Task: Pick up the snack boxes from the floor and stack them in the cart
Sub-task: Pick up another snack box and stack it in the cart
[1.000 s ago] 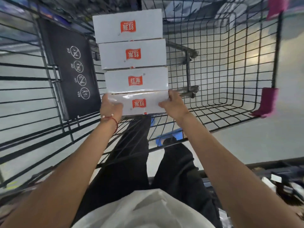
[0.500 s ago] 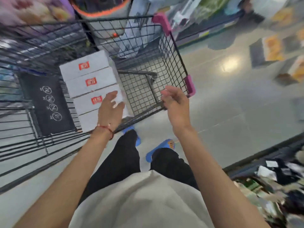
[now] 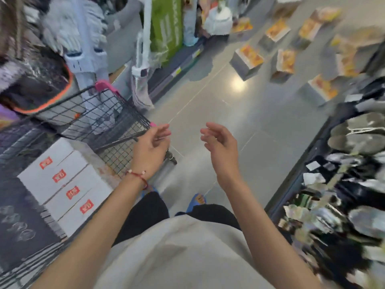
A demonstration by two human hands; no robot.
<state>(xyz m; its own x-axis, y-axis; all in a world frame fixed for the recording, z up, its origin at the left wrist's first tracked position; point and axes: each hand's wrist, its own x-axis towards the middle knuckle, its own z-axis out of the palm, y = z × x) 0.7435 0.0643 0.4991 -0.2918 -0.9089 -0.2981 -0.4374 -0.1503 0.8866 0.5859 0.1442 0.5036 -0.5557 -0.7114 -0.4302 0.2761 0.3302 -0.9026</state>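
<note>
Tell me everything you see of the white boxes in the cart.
Four white boxes, cardboard by the look, each with a small red label on its upper face. They lie packed side by side in one row inside the black wire cart. Blur hides the print. Neither the left hand nor the right hand touches them.

Left hand (image 3: 151, 150) and right hand (image 3: 221, 148) raised side by side, fingers (image 3: 208, 132) loosely curled, both empty.
</note>
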